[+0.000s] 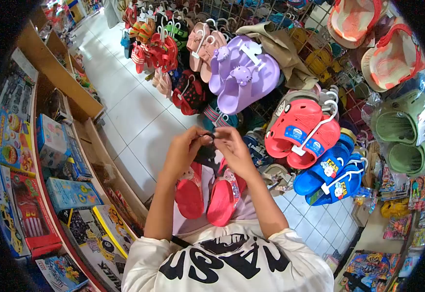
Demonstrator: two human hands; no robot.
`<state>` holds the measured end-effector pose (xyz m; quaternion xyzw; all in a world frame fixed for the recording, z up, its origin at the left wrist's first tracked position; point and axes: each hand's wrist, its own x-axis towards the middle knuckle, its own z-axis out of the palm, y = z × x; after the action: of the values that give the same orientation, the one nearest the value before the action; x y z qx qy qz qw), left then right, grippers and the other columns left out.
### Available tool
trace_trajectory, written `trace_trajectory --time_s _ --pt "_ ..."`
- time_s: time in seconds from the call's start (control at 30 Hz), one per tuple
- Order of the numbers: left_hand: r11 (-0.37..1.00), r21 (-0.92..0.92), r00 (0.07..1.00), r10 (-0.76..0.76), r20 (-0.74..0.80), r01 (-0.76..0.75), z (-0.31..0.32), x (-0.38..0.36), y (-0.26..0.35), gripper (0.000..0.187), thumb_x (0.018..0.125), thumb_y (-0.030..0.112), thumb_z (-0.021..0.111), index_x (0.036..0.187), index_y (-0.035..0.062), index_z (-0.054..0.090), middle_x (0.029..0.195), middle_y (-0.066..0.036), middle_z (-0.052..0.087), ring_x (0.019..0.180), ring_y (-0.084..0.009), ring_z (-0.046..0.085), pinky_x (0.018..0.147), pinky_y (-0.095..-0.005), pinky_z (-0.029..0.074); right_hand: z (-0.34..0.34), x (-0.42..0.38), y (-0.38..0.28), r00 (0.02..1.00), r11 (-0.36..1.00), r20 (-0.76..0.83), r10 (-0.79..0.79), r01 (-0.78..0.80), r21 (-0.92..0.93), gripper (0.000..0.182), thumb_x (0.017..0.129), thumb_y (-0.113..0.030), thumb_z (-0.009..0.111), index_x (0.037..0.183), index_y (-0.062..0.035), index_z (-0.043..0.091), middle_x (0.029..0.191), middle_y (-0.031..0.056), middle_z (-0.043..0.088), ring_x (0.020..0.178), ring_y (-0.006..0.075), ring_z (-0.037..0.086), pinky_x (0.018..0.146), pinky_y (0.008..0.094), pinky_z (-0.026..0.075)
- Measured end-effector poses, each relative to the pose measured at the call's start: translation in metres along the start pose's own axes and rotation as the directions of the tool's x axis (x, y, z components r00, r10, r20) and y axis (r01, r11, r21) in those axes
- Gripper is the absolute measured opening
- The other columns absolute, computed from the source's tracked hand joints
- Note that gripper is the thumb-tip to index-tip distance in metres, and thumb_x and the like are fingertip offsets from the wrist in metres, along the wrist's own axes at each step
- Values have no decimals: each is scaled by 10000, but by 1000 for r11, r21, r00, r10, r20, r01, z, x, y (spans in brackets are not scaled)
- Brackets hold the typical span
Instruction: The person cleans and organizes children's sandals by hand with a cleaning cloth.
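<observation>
My left hand (189, 147) is closed, thumb and fingertips pinching a small black piece (208, 136) whose kind I cannot make out. From the other side, my right hand (233, 151) meets it with bent fingers, its fingertips at the same black piece. Below my hands, a pair of red slippers (189, 197) with patterned straps rests against my lap, toes toward my body. Something dark between the slippers and my hands is partly hidden by my wrists.
Lilac slippers (245, 78), red clogs (297, 129) and blue slippers (332, 177) hang on white hangers from a wire rack ahead and right. Green clogs (402, 129) in plastic hang further right. Shelves with boxed toys (73, 192) line the left. White floor tiles (137, 109) run between.
</observation>
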<state>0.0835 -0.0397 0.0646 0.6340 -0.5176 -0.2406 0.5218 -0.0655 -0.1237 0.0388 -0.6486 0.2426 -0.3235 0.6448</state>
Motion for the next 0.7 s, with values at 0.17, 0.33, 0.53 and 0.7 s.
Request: trace_trajectory --time_s 0.17,0.33,0.53,0.7 --pt "977 206 995 -39 -89 57 -4 -2 -23 96 901 48 605 985 11 578 775 -124 669 681 -191 638 642 -304 490 -27 -89 3 985 490 159 67 106 -865 602 778 -110 694 1310 -44 420 1188 181 498 1130 332 509 961 409 425" --pt "963 267 999 -12 -51 25 6 -3 -31 115 883 110 621 929 21 566 800 -164 667 739 -355 651 638 -396 495 -31 -107 16 991 789 114 72 13 -615 563 760 11 552 1306 -10 414 1177 229 503 1130 404 492 1001 423 387" --pt "965 264 999 27 -48 -13 17 -4 -13 121 881 102 628 928 20 553 791 -166 660 716 -357 644 622 -396 488 -32 -90 -8 985 807 17 -169 149 -571 444 708 92 468 1140 8 527 1117 198 556 1087 346 538 957 394 419" --pt "975 222 962 82 -262 -22 18 0 -6 106 889 86 627 928 17 556 772 -173 649 686 -336 649 590 -368 486 -21 -88 -19 975 781 114 -190 221 -584 408 705 67 503 1107 7 543 1105 192 558 1074 370 527 956 422 408"
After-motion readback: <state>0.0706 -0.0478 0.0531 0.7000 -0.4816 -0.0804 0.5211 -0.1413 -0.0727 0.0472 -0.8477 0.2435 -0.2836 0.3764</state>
